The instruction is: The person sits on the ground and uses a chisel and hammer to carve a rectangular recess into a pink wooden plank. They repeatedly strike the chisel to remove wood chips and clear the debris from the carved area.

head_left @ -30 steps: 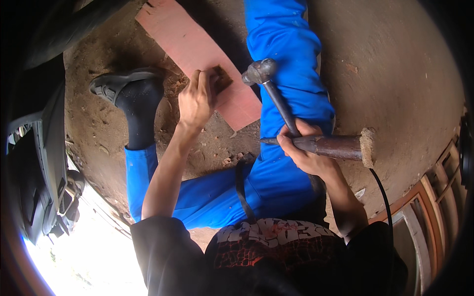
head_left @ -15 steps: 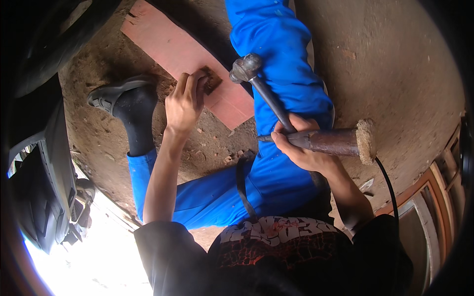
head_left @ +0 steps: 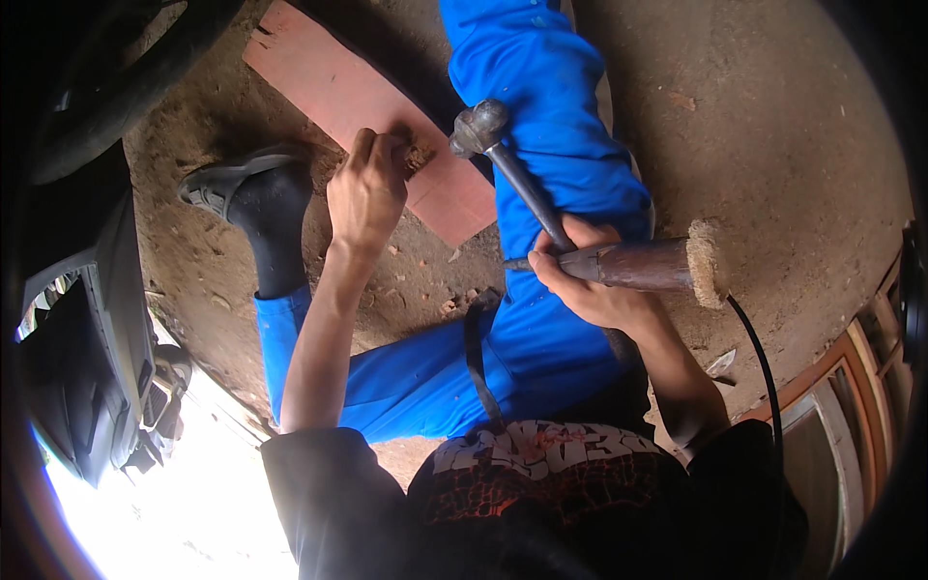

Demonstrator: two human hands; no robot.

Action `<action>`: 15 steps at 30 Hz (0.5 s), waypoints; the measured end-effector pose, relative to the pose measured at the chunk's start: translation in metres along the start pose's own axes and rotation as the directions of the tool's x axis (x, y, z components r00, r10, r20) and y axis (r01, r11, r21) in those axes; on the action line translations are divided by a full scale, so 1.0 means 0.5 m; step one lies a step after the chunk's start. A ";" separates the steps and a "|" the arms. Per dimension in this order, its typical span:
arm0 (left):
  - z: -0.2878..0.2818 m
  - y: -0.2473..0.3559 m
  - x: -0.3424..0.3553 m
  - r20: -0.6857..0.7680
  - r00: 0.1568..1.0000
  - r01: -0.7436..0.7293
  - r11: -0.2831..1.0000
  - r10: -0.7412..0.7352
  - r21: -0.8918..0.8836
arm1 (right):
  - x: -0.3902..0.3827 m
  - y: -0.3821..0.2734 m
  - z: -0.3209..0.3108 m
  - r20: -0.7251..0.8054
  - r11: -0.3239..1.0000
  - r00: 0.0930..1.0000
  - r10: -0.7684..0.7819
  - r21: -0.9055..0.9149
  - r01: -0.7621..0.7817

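My left hand (head_left: 367, 193) is at the pinkish wooden board (head_left: 454, 201), fingertips bent together at a dark cut-out (head_left: 418, 153) in its surface. Brown wood chips show beside the fingers; what they grip, if anything, is hidden. In my right hand (head_left: 590, 280) are two tools at once. One is a hammer (head_left: 522, 184) with a lumpy, rounded metal head, pointing up and away over my blue trouser leg. The other is a chisel (head_left: 643, 264), lying crosswise, its metal tip to the left and its dark wooden handle ending in a frayed, pale top.
My legs in blue trousers (head_left: 551, 126) spread around the board, which lies on a dirt floor (head_left: 764, 126) with scattered chips. A dark motorcycle-like body (head_left: 87, 319) stands at left. A black cable (head_left: 768, 377) and wooden frames (head_left: 851, 396) are at right.
My left hand has shifted slightly at the cut-out, where light brown chips now show more. The right hand with hammer and chisel has barely moved.
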State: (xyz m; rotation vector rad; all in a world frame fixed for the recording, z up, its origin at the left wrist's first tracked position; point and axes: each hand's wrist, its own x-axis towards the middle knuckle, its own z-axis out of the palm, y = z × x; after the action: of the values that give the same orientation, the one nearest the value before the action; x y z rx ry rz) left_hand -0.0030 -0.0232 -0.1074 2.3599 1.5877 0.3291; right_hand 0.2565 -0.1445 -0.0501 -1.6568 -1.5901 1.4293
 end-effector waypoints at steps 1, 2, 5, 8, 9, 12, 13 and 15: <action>0.004 -0.001 -0.002 -0.018 1.000 -0.012 1.000 0.013 0.021 | -0.002 0.005 0.003 0.007 1.000 1.000 -0.012 -0.021 0.012; 0.009 -0.003 -0.007 -0.033 0.999 -0.022 0.999 0.024 0.045 | -0.002 0.007 0.005 0.016 0.999 1.000 -0.024 -0.039 0.024; 0.025 -0.009 -0.010 -0.087 0.994 -0.058 0.998 0.059 0.004 | 0.001 -0.001 -0.002 -0.020 1.000 0.999 -0.030 -0.001 0.030; 0.024 -0.007 -0.012 -0.053 0.997 -0.061 0.997 0.064 0.043 | 0.001 0.005 -0.002 0.001 0.998 0.999 -0.039 -0.047 0.039; 0.028 -0.010 -0.013 -0.057 0.996 -0.067 0.997 0.069 0.046 | 0.000 0.006 -0.002 -0.005 0.998 0.998 -0.055 -0.038 0.054; 0.050 -0.029 -0.022 -0.078 0.993 -0.090 0.995 0.093 0.050 | 0.001 0.003 0.000 -0.016 0.998 0.998 -0.062 0.010 0.062; 0.056 -0.035 -0.025 -0.089 0.990 -0.103 0.994 0.107 0.044 | 0.001 0.000 0.001 -0.015 0.999 0.999 -0.035 0.038 0.036; 0.056 -0.034 -0.019 -0.101 0.987 -0.119 0.992 0.122 0.030 | 0.003 -0.002 -0.001 -0.015 0.998 0.999 -0.051 0.028 0.051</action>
State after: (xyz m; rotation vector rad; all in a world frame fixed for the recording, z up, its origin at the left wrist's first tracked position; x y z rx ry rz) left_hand -0.0116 -0.0288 -0.1398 2.5002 1.5028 0.4670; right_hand 0.2563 -0.1427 -0.0497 -1.5956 -1.5851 1.4049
